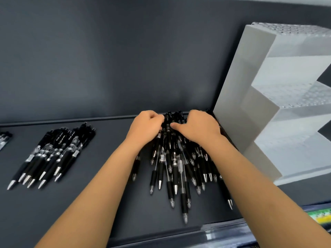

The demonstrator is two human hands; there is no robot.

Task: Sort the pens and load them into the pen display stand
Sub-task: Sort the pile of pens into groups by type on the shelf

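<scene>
A loose pile of pens (175,167) lies just left of the foot of the white pen display stand (250,104), its right edge close against the stand's side wall. Each pen is judged light and stiff, with a smooth plastic barrel that rolls and slides easily. The black rubber sleeve near the tip is the surest place to pinch a single pen, while a handful is best clasped across the barrels near the clip ends.

The pens fan out slightly, with their long axes running roughly along the stand's side wall. Their metal tips point toward the person and their clip ends toward the rear.

The left hand (145,127) and right hand (198,127) sit side by side on those rear ends, fingers curled over the clips and the right thumb laid across the barrels. The fingertips are hidden behind the knuckles, so both hands appear to be clasping pens, though how many each holds cannot be told.

Well to the left of the stand, beyond the left forearm, a tidier sorted group (53,154) lies with its tips toward the front, and a few more pens (4,140) show further left at the frame's edge. All rest on a dark shelf (107,176) beneath a dark back panel (107,59). The stand's perforated tiers look unloaded.
</scene>
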